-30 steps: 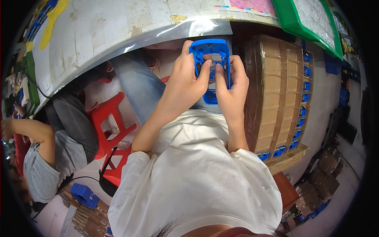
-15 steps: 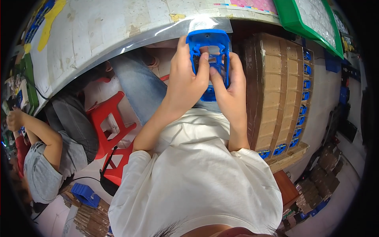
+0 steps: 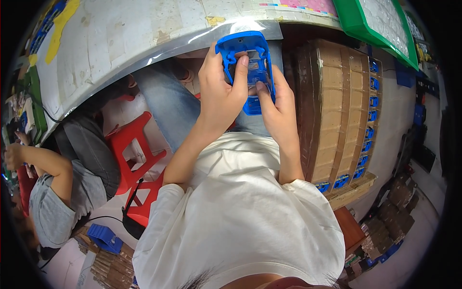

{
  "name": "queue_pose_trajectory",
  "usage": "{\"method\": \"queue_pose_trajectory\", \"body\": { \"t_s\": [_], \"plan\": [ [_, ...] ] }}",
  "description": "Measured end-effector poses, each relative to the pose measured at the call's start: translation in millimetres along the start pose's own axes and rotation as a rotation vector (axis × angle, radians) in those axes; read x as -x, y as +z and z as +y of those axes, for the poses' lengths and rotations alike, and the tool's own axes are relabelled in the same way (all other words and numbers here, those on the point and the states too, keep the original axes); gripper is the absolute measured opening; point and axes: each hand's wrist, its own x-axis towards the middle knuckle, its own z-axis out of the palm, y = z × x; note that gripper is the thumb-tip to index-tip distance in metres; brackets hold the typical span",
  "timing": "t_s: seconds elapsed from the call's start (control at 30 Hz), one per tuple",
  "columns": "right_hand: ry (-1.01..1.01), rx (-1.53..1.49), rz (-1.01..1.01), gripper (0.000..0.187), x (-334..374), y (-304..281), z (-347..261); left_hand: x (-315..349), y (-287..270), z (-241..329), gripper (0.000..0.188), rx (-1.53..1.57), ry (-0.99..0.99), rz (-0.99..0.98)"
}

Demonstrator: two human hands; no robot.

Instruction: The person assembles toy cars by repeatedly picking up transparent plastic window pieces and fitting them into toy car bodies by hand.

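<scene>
Blue moulded plastic, an open frame with cut-out windows (image 3: 250, 67), is sitting between both hands just below the edge of the worn, foil-covered grey worktable (image 3: 120, 43), above the lap. The left hand (image 3: 219, 94) is wrapping around the frame's left side, its thumb pressing down into the upper window. The right hand (image 3: 279, 103) is closing on the lower right edge, one fingertip pushing at a small pale insert inside the frame. Neither hand is open; both are clamping the same piece.

To the right, stacked brown cardboard trays (image 3: 332, 111) are holding rows of similar blue pieces along their edge. A green plastic tray (image 3: 361, 24) is lying on the table's far right corner. A red plastic stool (image 3: 134, 154) is standing to the left, and another person in a grey shirt (image 3: 53, 207) is sitting beyond it.

The risk, as I judge it, is the thumb pressing unevenly: the insert could be seating crooked or popping loose, and the thin frame could be flexing or slipping from a grip that is held in the air with nothing under it.

Against half a second ago, the frame is sitting at much the same spot, but the left thumb is reaching further into the window, and the seated person's arm is lying lower.
</scene>
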Motion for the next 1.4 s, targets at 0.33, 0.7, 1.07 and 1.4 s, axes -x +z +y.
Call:
{"method": "queue_pose_trajectory", "body": {
  "t_s": [0.33,0.7,1.07,1.4],
  "plan": [
    [-0.065,-0.031,0.044,0.018,2.5,0.2,5.9,13.6,-1.7,-5.7,0.024,0.294,-0.181,-0.242],
    [-0.05,-0.001,0.085,0.013,4.5,2.6,6.0,18.4,-0.9,-16.7,0.026,0.339,-0.247,-0.22],
    [-0.02,-0.009,0.094,0.014,3.8,2.9,9.8,20.2,-0.8,-16.7,0.028,0.297,-0.334,-0.276],
    [0.005,-0.125,0.098,0.016,3.4,3.3,13.0,26.5,1.1,-20.2,0.041,0.438,-0.318,-0.326]
  ]
}}
